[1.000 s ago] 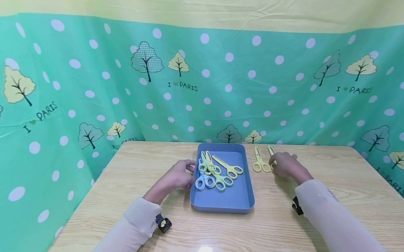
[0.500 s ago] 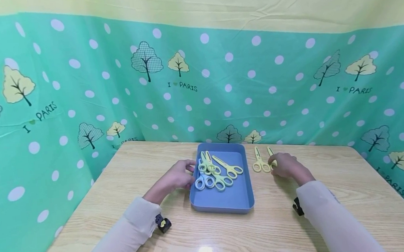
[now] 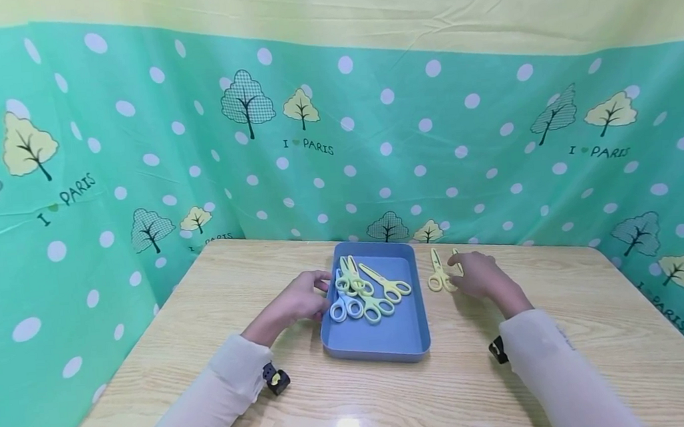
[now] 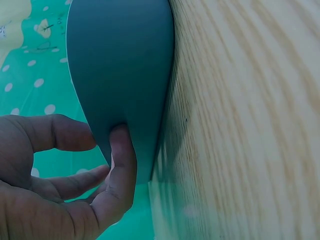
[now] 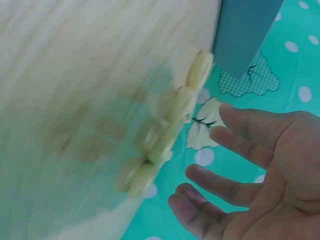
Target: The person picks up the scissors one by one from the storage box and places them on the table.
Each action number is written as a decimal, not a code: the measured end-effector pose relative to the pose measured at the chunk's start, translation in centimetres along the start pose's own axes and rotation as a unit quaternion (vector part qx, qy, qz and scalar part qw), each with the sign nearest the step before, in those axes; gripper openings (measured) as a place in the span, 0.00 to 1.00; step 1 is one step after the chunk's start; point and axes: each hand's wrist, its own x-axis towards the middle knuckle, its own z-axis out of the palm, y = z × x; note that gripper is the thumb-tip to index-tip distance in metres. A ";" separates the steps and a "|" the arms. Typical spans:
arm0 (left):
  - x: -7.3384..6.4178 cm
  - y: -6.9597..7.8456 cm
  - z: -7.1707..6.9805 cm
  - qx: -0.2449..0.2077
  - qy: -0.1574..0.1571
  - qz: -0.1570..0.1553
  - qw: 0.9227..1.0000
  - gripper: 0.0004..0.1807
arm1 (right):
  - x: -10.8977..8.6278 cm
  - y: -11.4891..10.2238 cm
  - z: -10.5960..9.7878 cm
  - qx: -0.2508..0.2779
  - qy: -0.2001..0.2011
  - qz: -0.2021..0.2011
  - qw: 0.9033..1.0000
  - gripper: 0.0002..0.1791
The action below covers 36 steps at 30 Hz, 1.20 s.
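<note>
A blue rectangular tray [image 3: 394, 337] lies on the table with several scissors inside, among them a blue pair [image 3: 339, 311], a green pair [image 3: 373, 314] and a yellow pair [image 3: 382, 280]. At its left side wall, my left hand [image 3: 305, 295] pinches the rim, one digit pressed to the outer face as the left wrist view shows. To the right of the tray lies a pale yellow pair of scissors [image 3: 437, 274]. My right hand [image 3: 481, 276] hovers over another yellow pair [image 3: 457, 261], mostly hidden under it. In the right wrist view its fingers are spread, holding nothing, beside scissor handles [image 5: 182, 105].
The wooden table [image 3: 262, 421] ends at a back edge close behind the tray. A green and yellow curtain [image 3: 336, 140] with dots and trees hangs behind and on both sides.
My right hand has shifted slightly left and up, its fingers coming off the right-hand yellow scissors toward the neighbouring pair. My left hand and the tray have stayed put.
</note>
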 end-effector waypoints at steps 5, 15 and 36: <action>0.0 0.0 0.0 0.001 0.000 0.000 1.000 0.41 | 0.2 -1.1 0.2 -0.002 0.013 -0.021 1.000 0.25; 0.2 -0.2 0.1 -0.007 -0.002 0.000 1.000 0.42 | 0.3 -3.0 0.3 -0.002 0.008 -0.059 0.998 0.26; 0.2 -0.1 -0.3 -0.007 -0.008 0.001 1.000 0.42 | 1.8 -7.6 2.0 0.020 0.029 -0.157 0.987 0.22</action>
